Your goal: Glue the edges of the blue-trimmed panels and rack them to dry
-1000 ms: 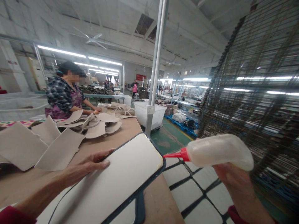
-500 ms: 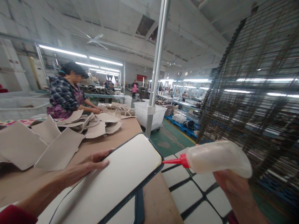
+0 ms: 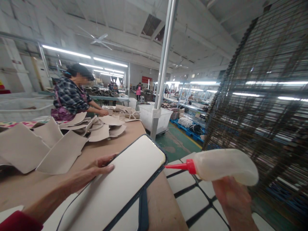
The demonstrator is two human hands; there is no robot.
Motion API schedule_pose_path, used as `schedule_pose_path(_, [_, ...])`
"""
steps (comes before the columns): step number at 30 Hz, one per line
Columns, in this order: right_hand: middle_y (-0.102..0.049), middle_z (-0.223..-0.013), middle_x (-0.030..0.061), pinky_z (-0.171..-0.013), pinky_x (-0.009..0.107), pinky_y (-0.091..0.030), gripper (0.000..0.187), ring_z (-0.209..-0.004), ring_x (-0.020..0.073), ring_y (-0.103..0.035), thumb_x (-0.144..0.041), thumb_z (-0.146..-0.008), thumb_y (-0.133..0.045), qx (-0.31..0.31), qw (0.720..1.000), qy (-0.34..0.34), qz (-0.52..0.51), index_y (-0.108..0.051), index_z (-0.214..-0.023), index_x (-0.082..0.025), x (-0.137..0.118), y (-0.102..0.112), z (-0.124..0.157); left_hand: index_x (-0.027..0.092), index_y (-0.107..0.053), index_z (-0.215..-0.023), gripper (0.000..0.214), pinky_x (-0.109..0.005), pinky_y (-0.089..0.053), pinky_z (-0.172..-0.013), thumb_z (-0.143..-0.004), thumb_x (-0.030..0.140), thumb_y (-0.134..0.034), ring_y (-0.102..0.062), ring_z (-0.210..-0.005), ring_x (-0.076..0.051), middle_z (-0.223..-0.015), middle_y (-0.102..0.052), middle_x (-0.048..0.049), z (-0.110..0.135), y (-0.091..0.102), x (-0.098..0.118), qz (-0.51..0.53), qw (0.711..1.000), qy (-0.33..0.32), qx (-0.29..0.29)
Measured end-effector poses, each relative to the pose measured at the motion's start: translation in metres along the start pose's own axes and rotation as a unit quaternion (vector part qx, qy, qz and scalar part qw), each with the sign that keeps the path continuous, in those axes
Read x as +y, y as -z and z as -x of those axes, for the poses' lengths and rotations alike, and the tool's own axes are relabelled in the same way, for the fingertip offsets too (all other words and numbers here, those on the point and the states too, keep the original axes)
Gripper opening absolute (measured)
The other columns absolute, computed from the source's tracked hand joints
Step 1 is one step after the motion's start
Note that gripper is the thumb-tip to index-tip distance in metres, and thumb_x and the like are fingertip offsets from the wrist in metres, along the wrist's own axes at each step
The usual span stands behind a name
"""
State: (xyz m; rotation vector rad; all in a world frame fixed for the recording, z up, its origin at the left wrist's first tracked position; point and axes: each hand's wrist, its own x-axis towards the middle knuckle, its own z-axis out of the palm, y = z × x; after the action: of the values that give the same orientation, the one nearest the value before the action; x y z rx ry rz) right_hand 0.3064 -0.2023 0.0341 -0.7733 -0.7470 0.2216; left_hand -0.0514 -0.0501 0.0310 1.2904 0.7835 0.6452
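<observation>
My left hand (image 3: 102,166) grips the left edge of a cream panel (image 3: 130,170) with a dark rim, thumb on top and fingers underneath. The panel has rounded corners and tilts up over the table. In my right hand (image 3: 232,195) is a squeeze bottle (image 3: 221,165) lying nearly level, translucent, with a red pointed nozzle. Its tip is at the panel's right rim, near the far corner; whether it touches, I cannot tell. Yellowish traces show along the rim there. Another dark-edged panel (image 3: 143,211) lies beneath.
Beige cut pieces (image 3: 62,150) are heaped on the brown tabletop (image 3: 166,202) at left. More cream panels (image 3: 192,199) lie in rows to the right. A co-worker (image 3: 72,93) handles pieces across the table. A metal post (image 3: 160,86), white bin (image 3: 163,117) and tall wire rack (image 3: 255,106) stand beyond.
The bottle's tip has shifted slightly left and toward me along the panel's right rim. My left hand keeps its hold on the panel. The co-worker's hands have moved a little to the right.
</observation>
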Motion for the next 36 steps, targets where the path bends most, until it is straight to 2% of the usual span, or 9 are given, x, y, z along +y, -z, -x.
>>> schedule_pose_path(5, [-0.070,-0.102,0.0049,-0.088,0.050,-0.051,0.048,-0.104,0.0286,-0.061,-0.032,-0.059,-0.078,0.020,0.998,-0.002,-0.056,-0.065,-0.105,-0.026,-0.004,-0.018,0.001,0.028,-0.060,-0.124,0.054,-0.032,-0.050,-0.091,-0.072,0.033,-0.073,-0.059,-0.112,-0.028,-0.123,-0.065,-0.0031,-0.001,-0.002,-0.002,-0.017,1.000,-0.013,0.005])
schedule_pose_path(13, [-0.071,-0.100,0.0036,-0.085,0.043,-0.053,0.039,-0.096,0.0247,-0.065,-0.025,-0.062,-0.076,0.016,0.998,-0.009,-0.060,-0.067,-0.100,-0.023,0.014,-0.013,0.007,0.029,-0.057,-0.127,0.061,-0.031,-0.053,-0.086,-0.069,0.035,-0.075,-0.062,-0.108,-0.027,-0.126,-0.063,-0.0038,-0.004,-0.002,-0.014,0.009,1.000,-0.010,0.028])
schedule_pose_path(18, [-0.071,-0.102,0.0022,-0.079,0.034,-0.056,0.050,-0.104,0.0228,-0.062,-0.024,-0.062,-0.077,0.028,0.995,-0.037,-0.090,-0.064,-0.110,-0.025,0.019,-0.011,0.015,0.027,-0.059,-0.125,0.058,-0.028,-0.053,-0.086,-0.070,0.035,-0.075,-0.061,-0.110,-0.027,-0.123,-0.065,-0.0039,-0.002,-0.008,-0.014,0.025,0.999,-0.013,0.044])
schedule_pose_path(21, [-0.071,-0.102,0.0028,-0.077,0.034,-0.056,0.052,-0.101,0.0234,-0.064,-0.024,-0.063,-0.077,0.034,0.993,-0.054,-0.100,-0.063,-0.113,-0.026,0.023,-0.012,0.021,0.028,-0.056,-0.128,0.060,-0.028,-0.055,-0.081,-0.071,0.033,-0.074,-0.063,-0.107,-0.026,-0.122,-0.065,-0.0037,-0.001,-0.012,-0.013,0.043,0.998,-0.013,0.032])
schedule_pose_path(25, [-0.072,-0.095,0.0043,-0.072,0.034,-0.058,0.047,-0.086,0.0230,-0.068,-0.024,-0.066,-0.076,0.032,0.991,-0.083,-0.104,-0.064,-0.111,-0.023,0.033,-0.018,0.047,0.027,-0.055,-0.128,0.059,-0.027,-0.055,-0.078,-0.073,0.032,-0.073,-0.065,-0.101,-0.025,-0.122,-0.065,-0.0043,-0.005,-0.013,-0.018,0.064,0.997,-0.022,0.030])
schedule_pose_path(30, [-0.072,-0.093,0.0051,-0.072,0.033,-0.057,0.040,-0.082,0.0216,-0.069,-0.026,-0.070,-0.074,-0.052,0.974,-0.176,-0.129,-0.064,-0.109,-0.025,0.042,-0.034,0.087,0.023,-0.056,-0.127,0.064,-0.029,-0.054,-0.078,-0.068,0.035,-0.077,-0.067,-0.095,-0.025,-0.115,-0.069,-0.0069,-0.018,-0.017,-0.028,0.070,0.994,-0.037,0.071])
schedule_pose_path(33, [-0.072,-0.087,0.0026,-0.072,0.029,-0.056,0.035,-0.077,0.0176,-0.067,-0.025,-0.069,-0.075,-0.040,0.981,-0.143,-0.126,-0.066,-0.102,-0.023,0.042,-0.046,0.076,0.018,-0.060,-0.122,0.068,-0.030,-0.053,-0.076,-0.060,0.037,-0.081,-0.068,-0.091,-0.026,-0.105,-0.072,-0.0087,-0.025,-0.024,-0.032,0.064,0.989,-0.055,0.118])
schedule_pose_path(36, [-0.069,-0.083,0.0009,-0.075,0.029,-0.054,0.040,-0.077,0.0161,-0.064,-0.024,-0.061,-0.080,0.008,0.993,-0.082,-0.088,-0.066,-0.098,-0.019,0.049,-0.055,0.046,0.014,-0.065,-0.113,0.064,-0.030,-0.052,-0.072,-0.056,0.038,-0.083,-0.068,-0.083,-0.025,-0.095,-0.074,-0.0092,-0.031,-0.030,-0.037,0.073,0.991,-0.060,0.097])
